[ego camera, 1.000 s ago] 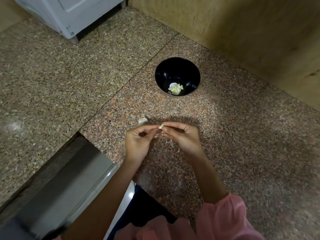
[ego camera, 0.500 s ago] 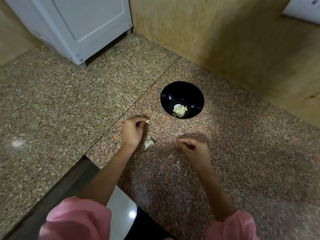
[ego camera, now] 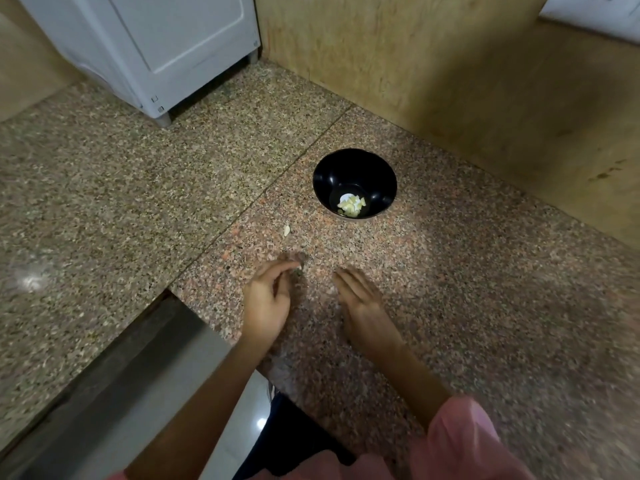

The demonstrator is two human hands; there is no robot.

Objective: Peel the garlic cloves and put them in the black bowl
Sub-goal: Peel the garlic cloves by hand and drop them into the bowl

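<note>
Looked down on a speckled granite counter filling most of the frame. Caught a white appliance at upper left, cropped by the top edge, and a blurred pink sleeve cut off at lower right. Showed the black bowl just above centre. Found the right hand below centre, fingers straight, holding nothing. Could not tell whether the left hand, fingertips curled and motion-smeared, pinched anything. Made out peeled garlic heaped in the bowl's bottom. Spotted one pale garlic clove on the counter left of the bowl, apart from both hands.
</note>
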